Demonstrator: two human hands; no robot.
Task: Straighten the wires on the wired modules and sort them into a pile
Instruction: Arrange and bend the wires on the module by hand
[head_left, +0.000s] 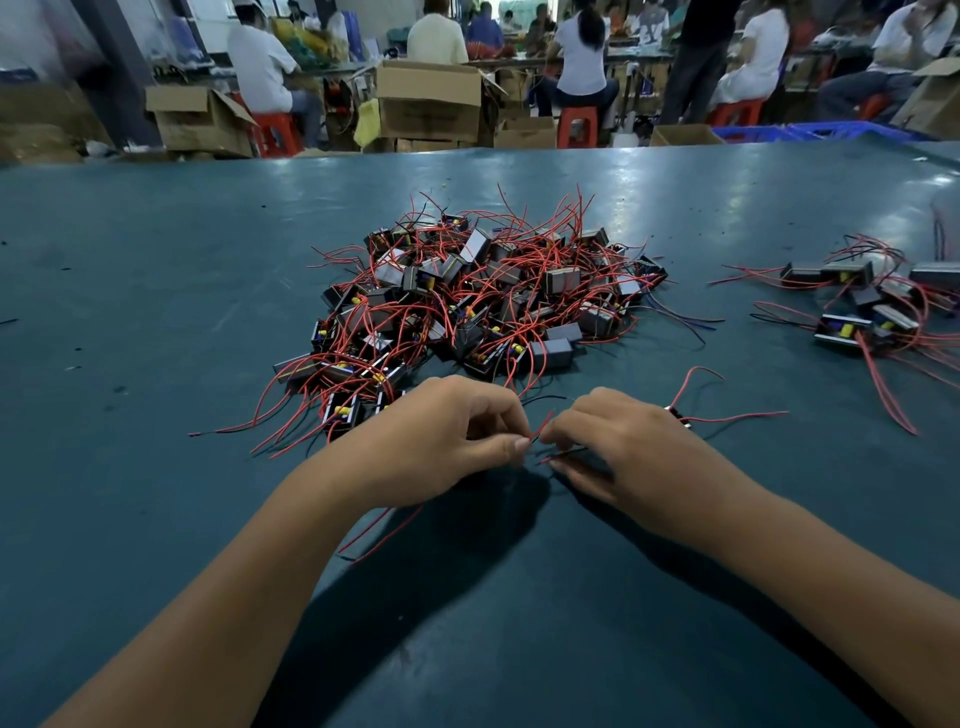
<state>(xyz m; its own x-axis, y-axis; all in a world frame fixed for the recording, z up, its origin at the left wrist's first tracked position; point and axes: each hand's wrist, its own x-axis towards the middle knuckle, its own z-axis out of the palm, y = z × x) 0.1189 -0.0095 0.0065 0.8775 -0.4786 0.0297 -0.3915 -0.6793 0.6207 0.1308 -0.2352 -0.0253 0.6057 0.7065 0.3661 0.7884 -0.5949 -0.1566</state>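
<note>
Both hands pinching wires on one module, big tangle waiting just ahead

Your left hand (447, 436) and right hand (618, 441) sit close together, each pinching the red wire (540, 428) between fingertips; the module (680, 415) itself peeks out from behind your right hand. Yank too hard and I'd guess a lead could pop off its solder joint, or the loose ends trailing under your left wrist could snag. The unsorted heap (483, 296) sits just past your knuckles — the sorted pile (872, 306) is well off to your right on the green table (156, 312).
</note>
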